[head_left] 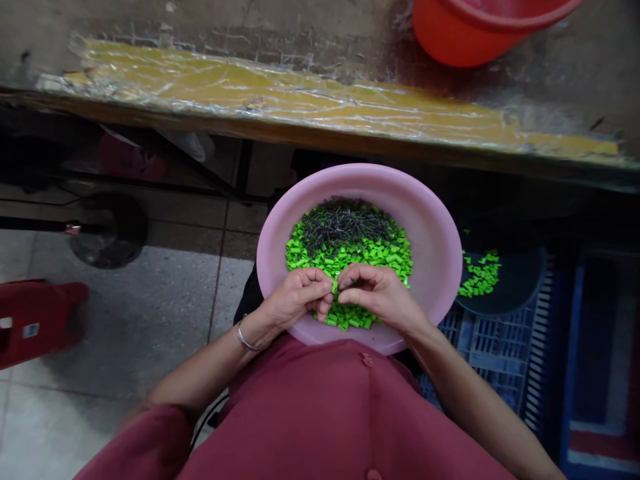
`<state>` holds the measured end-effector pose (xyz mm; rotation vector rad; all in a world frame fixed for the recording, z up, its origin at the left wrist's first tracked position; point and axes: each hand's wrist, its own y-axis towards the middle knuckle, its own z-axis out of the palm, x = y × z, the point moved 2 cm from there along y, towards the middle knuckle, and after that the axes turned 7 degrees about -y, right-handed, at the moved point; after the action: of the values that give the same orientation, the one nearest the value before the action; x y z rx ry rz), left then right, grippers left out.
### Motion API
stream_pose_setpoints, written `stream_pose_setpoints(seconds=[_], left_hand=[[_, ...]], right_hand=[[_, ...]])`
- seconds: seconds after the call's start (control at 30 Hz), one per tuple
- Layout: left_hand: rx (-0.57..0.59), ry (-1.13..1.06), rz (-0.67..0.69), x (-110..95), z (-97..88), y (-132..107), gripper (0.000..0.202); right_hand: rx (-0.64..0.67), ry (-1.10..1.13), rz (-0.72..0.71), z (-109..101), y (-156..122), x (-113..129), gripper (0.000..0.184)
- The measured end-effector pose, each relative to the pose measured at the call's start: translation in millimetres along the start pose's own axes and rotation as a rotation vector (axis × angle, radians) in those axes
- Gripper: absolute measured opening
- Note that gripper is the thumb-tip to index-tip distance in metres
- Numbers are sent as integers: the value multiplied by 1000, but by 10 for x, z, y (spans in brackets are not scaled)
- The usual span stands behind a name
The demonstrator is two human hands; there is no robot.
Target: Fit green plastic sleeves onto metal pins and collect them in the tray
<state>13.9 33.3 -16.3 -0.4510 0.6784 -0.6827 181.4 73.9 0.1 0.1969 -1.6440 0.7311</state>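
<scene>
A pink basin (435, 267) rests at my lap, holding many small bright green plastic pieces (370, 253) with a heap of dark metal springs (345, 227) on top at the far side. Over the near part of the basin, my left hand (305, 293) pinches one green plastic piece (335, 287) between thumb and fingertips. My right hand (375, 293) meets it from the other side, thumb and fingers closed close to the same piece. Whatever the right fingertips hold is too small to make out.
Beyond the basin runs a worktable edge covered with yellow tape (300, 93), and a red bucket (465, 33) stands on it. To the right, a dark round tray (520, 280) with green pieces sits on a blue crate (495, 353). A red stool (40, 320) is at left.
</scene>
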Motion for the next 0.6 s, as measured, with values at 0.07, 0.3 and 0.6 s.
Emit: stream_pose_setpoints(seconds=[0.07,0.3,0.6], left_hand=[[2,-10,20,10,-2,-4,35],[53,30,-13,5,-6,-15,35],[76,90,-29,50,-19,-9,36]], right_hand=[[-5,-21,-48,8,-1,36,18],[27,-31,-53,51,-14,62,26],[-22,14,96,93,-58,-67,26]])
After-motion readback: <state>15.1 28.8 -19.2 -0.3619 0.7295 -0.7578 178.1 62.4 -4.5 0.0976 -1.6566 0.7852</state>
